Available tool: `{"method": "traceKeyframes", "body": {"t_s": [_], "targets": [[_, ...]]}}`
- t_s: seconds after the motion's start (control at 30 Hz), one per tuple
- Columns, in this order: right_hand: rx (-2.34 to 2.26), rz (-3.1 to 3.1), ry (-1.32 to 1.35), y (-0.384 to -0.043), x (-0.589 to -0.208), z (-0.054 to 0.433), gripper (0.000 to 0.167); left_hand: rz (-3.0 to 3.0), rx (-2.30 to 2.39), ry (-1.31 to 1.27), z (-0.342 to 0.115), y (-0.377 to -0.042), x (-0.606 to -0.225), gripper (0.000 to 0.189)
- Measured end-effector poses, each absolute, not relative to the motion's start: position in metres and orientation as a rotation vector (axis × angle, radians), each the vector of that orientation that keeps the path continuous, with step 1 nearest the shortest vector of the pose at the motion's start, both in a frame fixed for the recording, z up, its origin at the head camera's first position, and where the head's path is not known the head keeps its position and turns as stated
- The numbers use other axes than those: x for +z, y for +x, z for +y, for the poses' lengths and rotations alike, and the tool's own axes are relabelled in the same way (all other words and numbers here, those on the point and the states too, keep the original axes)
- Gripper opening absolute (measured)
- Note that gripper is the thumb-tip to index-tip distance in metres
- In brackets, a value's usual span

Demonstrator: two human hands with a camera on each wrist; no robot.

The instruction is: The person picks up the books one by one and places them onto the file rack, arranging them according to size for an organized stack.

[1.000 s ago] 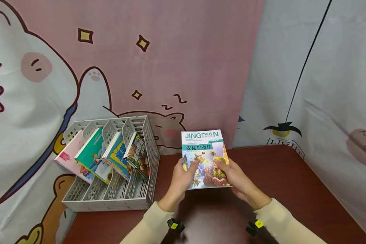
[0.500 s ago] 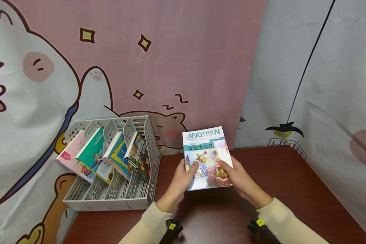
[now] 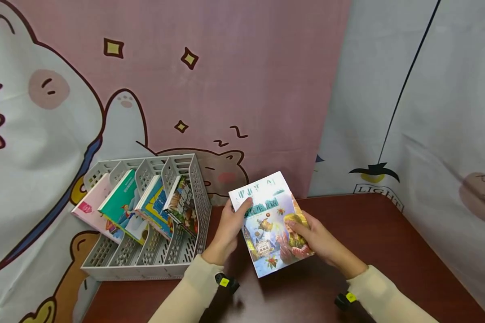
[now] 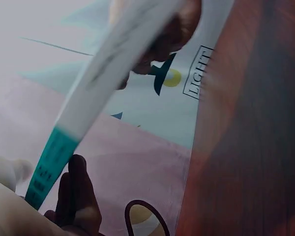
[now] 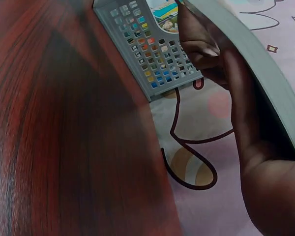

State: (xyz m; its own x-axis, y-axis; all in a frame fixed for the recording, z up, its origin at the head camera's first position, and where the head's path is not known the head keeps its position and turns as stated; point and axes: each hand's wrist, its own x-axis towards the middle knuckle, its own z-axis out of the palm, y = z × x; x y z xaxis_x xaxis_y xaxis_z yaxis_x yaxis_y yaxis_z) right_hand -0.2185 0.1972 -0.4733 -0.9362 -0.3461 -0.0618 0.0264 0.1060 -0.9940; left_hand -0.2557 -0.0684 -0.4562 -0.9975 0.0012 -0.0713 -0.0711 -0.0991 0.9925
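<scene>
A paperback book (image 3: 272, 224) with a white and pale-blue illustrated cover is held above the table, tilted to the left, glare washing out part of its title. My left hand (image 3: 228, 229) grips its left edge near the upper corner, thumb on the cover. At the right edge, lower down, my right hand (image 3: 321, 237) holds it with the thumb across the cover. The left wrist view shows the book's white and teal spine (image 4: 83, 108) with fingers beneath. Seen from the right wrist, the page edges of the book (image 5: 265, 73) lie over the fingers of the right hand (image 5: 243, 103).
A grey slotted book rack (image 3: 141, 270) stands on the left of the brown table (image 3: 368, 233). Its compartments hold a pink book (image 3: 99, 208), a green book (image 3: 125, 206), blue-yellow books (image 3: 157, 208) and a dark-covered book (image 3: 183, 206). Printed cloth (image 3: 266, 89) hangs behind.
The book has turned anticlockwise and its lower edge has come down. My left hand has shifted up along its edge toward the top corner; the right hand still holds the right side.
</scene>
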Motion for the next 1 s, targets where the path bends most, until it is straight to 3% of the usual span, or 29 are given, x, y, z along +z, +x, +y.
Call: {"method": "traceKeyframes", "body": {"t_s": [0.3,0.57,1.0], "targets": [[-1.817,2.154,-0.478,-0.219,-0.477,0.198,0.054,1.782,2.584,-0.177,-0.068,-0.255,-0.453,0.051],[-1.79,2.174,-0.569,-0.223,-0.476,0.199,0.055,1.854,2.504,-0.226,-0.069,-0.256,-0.452,0.052],[-1.716,2.132,-0.501,-0.228,-0.48,0.183,0.053,2.077,2.597,-0.045,-0.083,-0.239,-0.42,0.039]]}}
